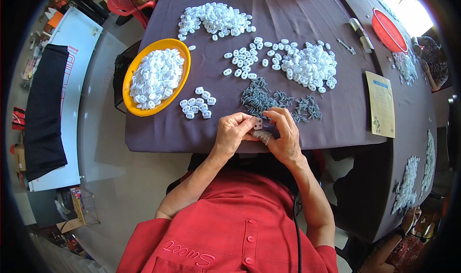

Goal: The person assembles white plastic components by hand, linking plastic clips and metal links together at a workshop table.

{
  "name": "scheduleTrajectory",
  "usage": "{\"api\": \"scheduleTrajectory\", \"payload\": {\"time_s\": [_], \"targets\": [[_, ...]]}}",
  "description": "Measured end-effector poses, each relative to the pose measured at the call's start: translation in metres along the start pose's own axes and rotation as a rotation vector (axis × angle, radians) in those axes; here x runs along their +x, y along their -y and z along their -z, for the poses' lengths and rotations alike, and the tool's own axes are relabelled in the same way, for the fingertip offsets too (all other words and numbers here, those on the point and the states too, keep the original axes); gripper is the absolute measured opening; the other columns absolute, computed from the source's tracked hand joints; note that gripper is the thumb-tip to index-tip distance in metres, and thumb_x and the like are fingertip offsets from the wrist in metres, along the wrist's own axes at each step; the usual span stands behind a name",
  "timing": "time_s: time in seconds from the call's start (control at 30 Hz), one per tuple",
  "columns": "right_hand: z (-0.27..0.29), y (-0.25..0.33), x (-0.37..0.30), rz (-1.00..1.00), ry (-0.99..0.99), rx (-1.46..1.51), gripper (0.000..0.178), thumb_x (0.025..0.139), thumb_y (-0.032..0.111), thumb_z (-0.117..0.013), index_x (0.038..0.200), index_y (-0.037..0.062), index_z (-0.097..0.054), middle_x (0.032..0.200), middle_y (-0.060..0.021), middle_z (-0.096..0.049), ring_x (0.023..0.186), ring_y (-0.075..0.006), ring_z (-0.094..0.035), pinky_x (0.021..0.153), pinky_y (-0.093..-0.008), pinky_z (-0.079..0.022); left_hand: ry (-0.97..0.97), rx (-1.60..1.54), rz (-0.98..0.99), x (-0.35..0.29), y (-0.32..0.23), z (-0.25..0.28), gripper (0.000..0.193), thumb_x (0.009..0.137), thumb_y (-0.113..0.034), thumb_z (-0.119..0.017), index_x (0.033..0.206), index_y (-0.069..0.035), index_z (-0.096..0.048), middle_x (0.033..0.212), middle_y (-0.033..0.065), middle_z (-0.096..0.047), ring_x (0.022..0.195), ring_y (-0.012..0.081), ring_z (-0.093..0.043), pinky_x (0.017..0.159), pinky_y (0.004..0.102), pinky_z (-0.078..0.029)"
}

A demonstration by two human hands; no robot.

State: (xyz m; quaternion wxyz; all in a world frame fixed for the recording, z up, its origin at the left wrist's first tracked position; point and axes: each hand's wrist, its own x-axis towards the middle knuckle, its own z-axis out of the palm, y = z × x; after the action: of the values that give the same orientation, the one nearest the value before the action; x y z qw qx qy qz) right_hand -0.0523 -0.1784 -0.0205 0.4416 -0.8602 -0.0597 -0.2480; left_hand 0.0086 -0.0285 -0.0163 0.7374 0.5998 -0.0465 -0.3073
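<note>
My left hand (234, 133) pinches a small white plastic piece with dark holes (258, 124) between thumb and fingers, just above the table's near edge. My right hand (287, 137) bends over the same piece from the other side, its fingers curled. A wrapping (261, 135) covers its thumb. Whatever its fingertips may hold is too small to make out. Just beyond both hands lies a heap of small dark grey screw-like pins (259, 96). A group of white double-holed pieces (197, 103) sits left of my left hand.
An orange oval tray (128, 93) full of white pieces stands at the left. Larger white heaps (309, 65) (216, 19) lie farther back. To the right are a yellowish packet (382, 105) and a red basket (388, 30). Other people (432, 61) sit at the right side.
</note>
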Motion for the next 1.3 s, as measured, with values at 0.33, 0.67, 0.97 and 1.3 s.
{"api": "scheduleTrajectory", "payload": {"time_s": [0.33,0.67,0.97,1.3], "targets": [[0.0,0.001,0.003,0.105,0.049,-0.063,0.047,0.059,0.012,-0.074,0.102,0.0035,-0.057,0.1,-0.0112,-0.055,0.088,-0.03,-0.056,0.074,-0.0377,-0.047,0.021,0.043,-0.023,-0.003,-0.001,-0.003,0.018,0.089,-0.014,-0.057,0.089,0.002,-0.063,0.08,0.0059,-0.063,0.068,0.009,-0.06,0.062,0.0215,-0.053],[-0.001,-0.007,0.0,0.113,0.038,-0.022,0.039,0.06,0.0,-0.068,0.098,0.0029,-0.06,0.093,-0.0107,-0.058,0.081,-0.0284,-0.058,0.07,-0.0364,-0.047,0.095,-0.002,0.074,-0.001,-0.002,-0.002,0.02,0.089,-0.015,-0.056,0.09,0.003,-0.062,0.082,0.007,-0.063,0.072,0.0119,-0.062,0.063,0.0262,-0.057],[-0.001,-0.004,0.002,0.13,0.018,-0.002,0.04,0.058,-0.002,-0.067,0.096,0.0038,-0.06,0.093,-0.009,-0.058,0.081,-0.028,-0.057,0.069,-0.0361,-0.048,0.091,0.134,-0.045,0.001,-0.002,-0.002,0.018,0.09,-0.012,-0.054,0.088,0.003,-0.063,0.078,0.0041,-0.061,0.069,0.0083,-0.059,0.059,0.0229,-0.056],[-0.001,-0.006,0.001,0.117,0.027,0.009,0.04,0.059,0.001,-0.07,0.097,0.004,-0.061,0.094,-0.0096,-0.06,0.081,-0.0275,-0.058,0.07,-0.036,-0.046,0.094,0.093,0.033,-0.002,-0.004,-0.004,0.019,0.09,-0.013,-0.054,0.096,0.004,-0.061,0.085,0.0077,-0.063,0.073,0.013,-0.062,0.059,0.0256,-0.057]]}}
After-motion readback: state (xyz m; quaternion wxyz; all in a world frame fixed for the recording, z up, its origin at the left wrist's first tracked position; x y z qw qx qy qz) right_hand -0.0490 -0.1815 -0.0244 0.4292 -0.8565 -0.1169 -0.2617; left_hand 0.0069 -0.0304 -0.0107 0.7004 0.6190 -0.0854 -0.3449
